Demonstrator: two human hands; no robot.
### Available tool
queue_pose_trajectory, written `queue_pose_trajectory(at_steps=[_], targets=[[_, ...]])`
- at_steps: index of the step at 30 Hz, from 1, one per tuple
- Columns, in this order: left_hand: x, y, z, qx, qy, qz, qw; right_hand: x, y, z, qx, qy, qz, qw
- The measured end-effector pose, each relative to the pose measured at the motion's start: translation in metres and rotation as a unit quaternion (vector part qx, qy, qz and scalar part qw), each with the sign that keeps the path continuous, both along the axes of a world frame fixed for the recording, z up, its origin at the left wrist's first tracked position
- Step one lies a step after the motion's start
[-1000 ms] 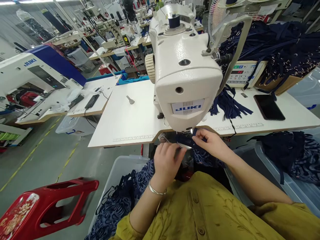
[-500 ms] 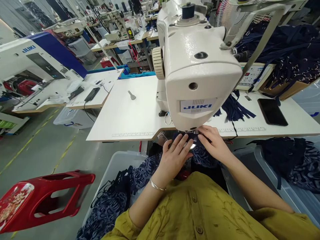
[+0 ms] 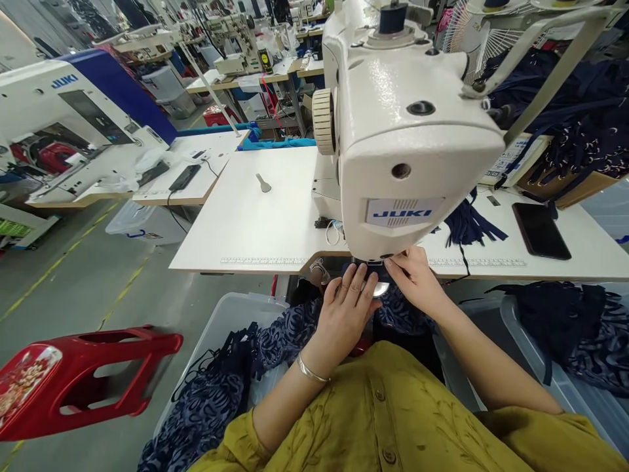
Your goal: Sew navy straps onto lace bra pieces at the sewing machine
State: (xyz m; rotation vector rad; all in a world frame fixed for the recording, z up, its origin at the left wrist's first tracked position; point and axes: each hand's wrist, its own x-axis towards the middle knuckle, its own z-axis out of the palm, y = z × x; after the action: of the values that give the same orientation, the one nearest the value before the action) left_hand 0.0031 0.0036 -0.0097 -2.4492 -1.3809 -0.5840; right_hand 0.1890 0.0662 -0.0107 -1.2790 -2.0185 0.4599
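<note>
At the sewing machine (image 3: 410, 164), both hands work low under its head. My left hand (image 3: 344, 318), with a silver bangle at the wrist, lies with fingers stretched over dark navy fabric (image 3: 376, 269). My right hand (image 3: 417, 283) is on the fabric's right side, thumb and fingers drawn together at its edge close below the machine head. The needle is hidden behind the head. A shiny round metal part (image 3: 381, 290) shows between the hands. Navy patterned fabric (image 3: 285, 337) hangs below them and spreads into a plastic bin (image 3: 230, 311) at the left.
The white table (image 3: 255, 223) carries a small metal piece (image 3: 263, 184) at left, and navy strips (image 3: 474, 223) and a phone (image 3: 541, 231) at right. A second bin (image 3: 528, 341) with navy garments stands right. A red stool (image 3: 98, 373) is on the floor at left.
The view has shifted slightly, so the machine head sits further right. My right thumb and fingers have drawn closer together near the needle area. My left hand stays on the fabric.
</note>
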Motion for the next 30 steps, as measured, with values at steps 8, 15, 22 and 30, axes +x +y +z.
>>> queue_pose_trajectory(at_steps=[8, 15, 22, 30], targets=[[0.000, 0.000, -0.002, 0.006, -0.004, 0.002, 1.000, -0.001, 0.000, 0.001, 0.003, -0.012, 0.003, 1.000], [0.002, -0.002, 0.001, -0.008, -0.034, -0.008, 0.999, -0.001, 0.001, -0.002, 0.021, -0.014, 0.003, 1.000], [-0.061, 0.004, -0.077, -0.171, -0.277, 0.218, 0.920, 0.002, 0.005, -0.012, 0.029, 0.004, 0.005, 1.000], [-0.185, -0.009, -0.167, -0.423, -0.266, 0.365, 0.785, 0.006, 0.005, -0.029, 0.010, 0.033, -0.013, 0.999]])
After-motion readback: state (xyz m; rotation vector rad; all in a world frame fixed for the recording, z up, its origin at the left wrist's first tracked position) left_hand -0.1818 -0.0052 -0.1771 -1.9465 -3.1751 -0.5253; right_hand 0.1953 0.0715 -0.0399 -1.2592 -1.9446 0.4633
